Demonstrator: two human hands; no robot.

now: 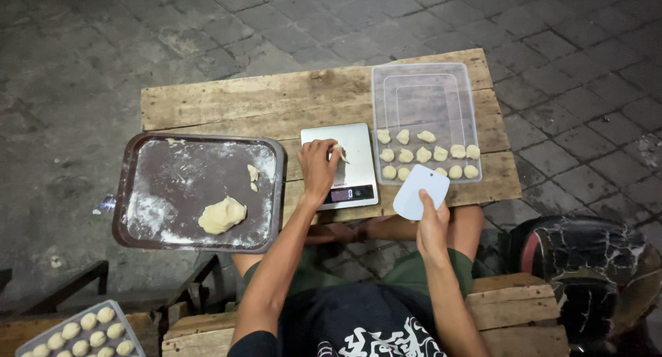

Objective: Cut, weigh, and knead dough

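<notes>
A small bit of dough (340, 152) is pinched by the left hand (318, 165) on the scale (355, 165) (silver, flat). A white scraper (419, 190) is gripped by the right hand (433, 227).

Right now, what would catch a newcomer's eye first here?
The left hand pressing a small dough piece onto the silver scale at table centre. Beside it, the right hand holds a white scraper, under a clear tray of dough pieces.
</notes>
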